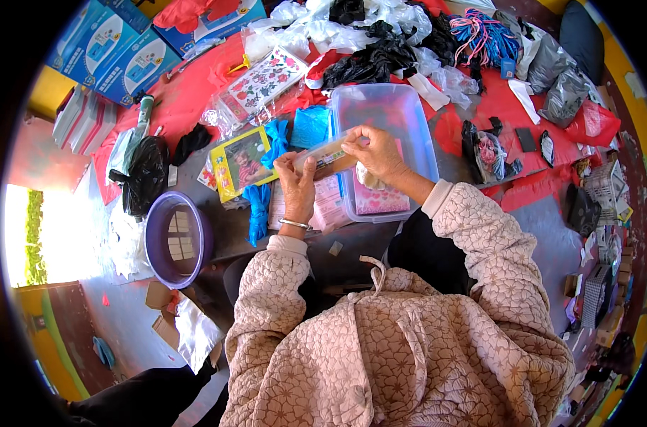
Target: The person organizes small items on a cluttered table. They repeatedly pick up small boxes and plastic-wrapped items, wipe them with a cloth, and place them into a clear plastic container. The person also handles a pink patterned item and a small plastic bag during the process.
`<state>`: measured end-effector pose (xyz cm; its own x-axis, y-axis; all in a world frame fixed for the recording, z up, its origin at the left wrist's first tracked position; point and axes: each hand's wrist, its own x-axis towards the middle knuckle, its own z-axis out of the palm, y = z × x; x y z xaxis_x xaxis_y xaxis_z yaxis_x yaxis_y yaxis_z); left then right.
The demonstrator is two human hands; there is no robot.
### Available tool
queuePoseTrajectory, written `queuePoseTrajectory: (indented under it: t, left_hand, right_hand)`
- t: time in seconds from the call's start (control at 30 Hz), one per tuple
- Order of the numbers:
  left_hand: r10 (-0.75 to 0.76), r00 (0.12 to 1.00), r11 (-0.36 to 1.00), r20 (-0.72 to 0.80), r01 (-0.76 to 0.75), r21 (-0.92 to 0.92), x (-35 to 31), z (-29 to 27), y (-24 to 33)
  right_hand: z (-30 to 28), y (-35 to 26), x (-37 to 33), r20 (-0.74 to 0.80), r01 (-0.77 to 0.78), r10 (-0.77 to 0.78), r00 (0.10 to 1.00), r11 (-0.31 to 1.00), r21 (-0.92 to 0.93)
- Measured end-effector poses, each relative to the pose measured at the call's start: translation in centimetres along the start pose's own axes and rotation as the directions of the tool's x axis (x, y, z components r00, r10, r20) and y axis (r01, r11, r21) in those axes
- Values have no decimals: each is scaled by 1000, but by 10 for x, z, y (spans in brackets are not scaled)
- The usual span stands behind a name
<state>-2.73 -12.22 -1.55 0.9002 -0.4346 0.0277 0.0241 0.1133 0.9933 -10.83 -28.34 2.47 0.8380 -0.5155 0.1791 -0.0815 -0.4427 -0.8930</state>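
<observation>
Between my two hands I hold a long, clear plastic packet (325, 154) with a small coloured print. My left hand (298, 186), a bangle at its wrist, pinches the near left end. The fingers of my right hand (377, 152) are closed on the other end. A crumpled cream-white thing (370, 178) shows below the right palm; whether that hand holds it I cannot tell. Beneath my right hand stands a clear plastic box (428, 155) with a pink patterned item (380, 203) inside. A yellow-framed picture (229, 174) and knotted blue plastic strips (258, 213) lie left of my left hand.
A purple basin (202, 228) stands at the left. Crumpled white and black plastic bags (372, 62) and a bundle of coloured cords (482, 37) crowd the far side. Blue printed boxes (110, 57) are stacked at the far left. A flower-patterned sheet (266, 82) lies beyond the picture.
</observation>
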Motion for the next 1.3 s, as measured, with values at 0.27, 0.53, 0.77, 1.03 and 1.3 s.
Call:
queuePoseTrajectory:
  t: [0.27, 0.53, 0.77, 1.03, 1.3]
  left_hand:
    - [-65, 998, 984, 13, 66, -167, -1, 0, 9]
    - [-22, 999, 991, 46, 28, -131, -3, 4, 11]
    - [48, 998, 990, 45, -54, 133, -5, 5, 14]
    - [27, 997, 999, 68, -29, 30, -2, 2, 4]
    - [146, 986, 964, 75, -159, 214, -5, -2, 8]
  right_hand:
    - [7, 3, 0, -66, 53, -53, 996, 999, 2]
    - [2, -2, -1, 61, 110, -107, 992, 993, -51]
    - [0, -6, -4, 99, 255, -237, 966, 935, -246]
    - [-5, -9, -8, 181, 265, -224, 958, 930, -254]
    - [-4, -15, -14, 152, 307, -279, 948, 928, -212]
